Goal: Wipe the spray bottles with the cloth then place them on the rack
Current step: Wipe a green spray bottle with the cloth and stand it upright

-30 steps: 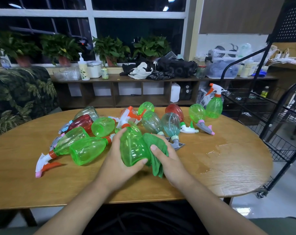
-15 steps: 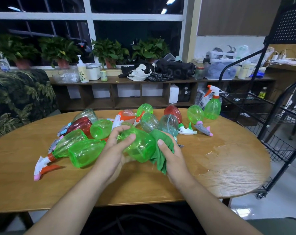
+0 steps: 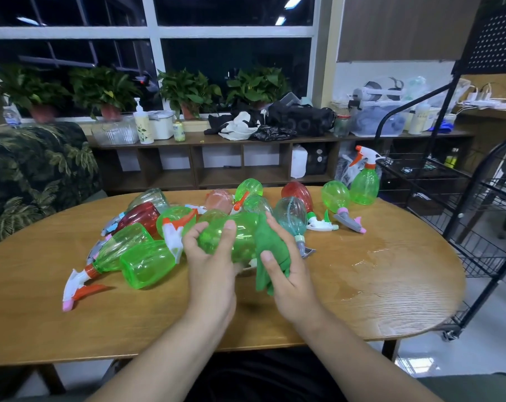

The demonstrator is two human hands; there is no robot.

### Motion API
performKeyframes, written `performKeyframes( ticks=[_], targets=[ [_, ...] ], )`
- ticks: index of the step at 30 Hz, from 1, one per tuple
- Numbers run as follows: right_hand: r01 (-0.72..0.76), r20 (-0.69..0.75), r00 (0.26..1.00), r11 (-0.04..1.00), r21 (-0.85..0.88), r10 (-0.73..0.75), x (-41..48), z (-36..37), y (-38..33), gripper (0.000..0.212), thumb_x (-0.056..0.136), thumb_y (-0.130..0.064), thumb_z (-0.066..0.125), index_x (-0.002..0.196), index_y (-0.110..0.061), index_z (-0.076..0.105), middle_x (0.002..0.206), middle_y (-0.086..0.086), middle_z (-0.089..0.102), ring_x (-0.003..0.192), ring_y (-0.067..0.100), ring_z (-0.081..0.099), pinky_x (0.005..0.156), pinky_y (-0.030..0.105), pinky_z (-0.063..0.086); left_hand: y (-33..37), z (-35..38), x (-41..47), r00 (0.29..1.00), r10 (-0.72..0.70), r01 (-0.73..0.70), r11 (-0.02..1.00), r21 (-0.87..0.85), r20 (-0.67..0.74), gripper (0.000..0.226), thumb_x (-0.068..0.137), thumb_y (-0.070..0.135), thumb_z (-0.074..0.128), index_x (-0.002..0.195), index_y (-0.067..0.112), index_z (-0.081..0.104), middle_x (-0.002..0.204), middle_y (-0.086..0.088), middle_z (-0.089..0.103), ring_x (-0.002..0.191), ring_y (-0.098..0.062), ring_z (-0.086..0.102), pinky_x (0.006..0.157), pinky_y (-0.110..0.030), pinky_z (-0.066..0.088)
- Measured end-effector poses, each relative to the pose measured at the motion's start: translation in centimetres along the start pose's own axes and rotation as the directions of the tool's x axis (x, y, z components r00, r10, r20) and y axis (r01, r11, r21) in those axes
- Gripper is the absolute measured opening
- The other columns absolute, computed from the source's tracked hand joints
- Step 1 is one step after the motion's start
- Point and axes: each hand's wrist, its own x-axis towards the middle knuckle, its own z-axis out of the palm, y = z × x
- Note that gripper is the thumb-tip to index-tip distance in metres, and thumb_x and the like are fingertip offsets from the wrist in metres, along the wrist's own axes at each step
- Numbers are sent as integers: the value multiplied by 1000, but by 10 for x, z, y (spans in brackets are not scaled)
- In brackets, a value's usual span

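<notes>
My left hand (image 3: pixel 209 264) grips a green spray bottle (image 3: pixel 240 236) lying on its side above the wooden table (image 3: pixel 391 291), its white and orange trigger head pointing left. My right hand (image 3: pixel 286 274) holds a green cloth (image 3: pixel 270 250) against the bottle's right end. Behind my hands lies a heap of several green, red and clear spray bottles (image 3: pixel 141 227). One green spray bottle (image 3: pixel 365 181) stands upright at the table's far right edge, next to the black wire rack (image 3: pixel 478 227).
Wet patches (image 3: pixel 365 262) shine on the table to the right of my hands. A leaf-print sofa (image 3: pixel 34 175) stands at the left. A low shelf (image 3: pixel 217 158) with plants, bags and containers runs under the window behind the table.
The held bottle has turned from upright to lying sideways, trigger head now to the left. My left hand has shifted its grip and my right hand has slid the cloth toward the bottle's right end.
</notes>
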Motion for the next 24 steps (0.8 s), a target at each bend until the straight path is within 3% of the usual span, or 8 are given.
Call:
performKeyframes(
  ticks=[3,6,8,12,14,17,22,24],
  targets=[
    [-243,-54,962,925,291,269,8,3,-2,42,106,-31,62,147,-24,58,142,1,69,136,23,63,115,45,48,-8,3,-9,945,324,-326,911,252,52,47,94,29,82,126,35,48,121,-6,66,103,-12,70,95,-27,55],
    [-428,5,848,678,598,531,17,-3,-2,44,102,-29,62,141,-9,63,137,15,72,134,34,64,119,52,45,-16,5,-12,809,548,-581,693,426,212,50,90,14,83,125,25,48,124,-4,55,113,8,54,97,-8,39],
    [-483,101,814,571,664,571,19,-10,-4,49,104,-29,56,143,-1,62,141,23,67,136,39,62,121,54,42,-20,1,-12,711,608,-691,511,511,354,50,89,22,81,127,26,49,125,-9,54,121,16,45,101,-2,31],
    [-512,156,799,522,682,581,19,-15,-10,45,107,-27,49,139,0,65,138,24,68,129,37,66,112,47,51,-12,-7,0,628,604,-763,354,541,490,51,87,10,85,129,13,55,124,-17,54,124,21,39,100,3,30],
    [-472,137,803,479,740,580,21,-19,-11,45,106,-27,51,139,1,64,139,25,68,123,34,69,109,45,51,-3,-10,3,639,572,-757,351,551,513,49,87,2,85,127,8,57,124,-19,52,117,26,40,90,6,33],
    [-384,74,796,407,829,601,25,-26,-11,45,107,-27,52,143,-1,62,140,22,68,119,30,71,108,41,50,13,-19,13,713,447,-701,427,571,541,51,91,13,83,129,29,53,129,-4,50,109,22,49,79,1,42],
    [-384,34,765,413,826,643,27,-26,-11,47,107,-31,52,146,-7,61,141,17,69,132,31,67,119,45,44,28,-34,30,746,185,-642,452,619,639,53,89,36,85,133,49,58,144,21,55,135,14,46,115,-16,36],
    [-425,54,768,443,789,638,25,-22,-14,47,107,-31,53,145,-6,61,141,18,69,132,31,66,119,46,44,28,-35,29,735,133,-632,488,602,665,60,93,42,80,144,55,52,154,24,50,144,10,41,117,-19,35]
  ],
)
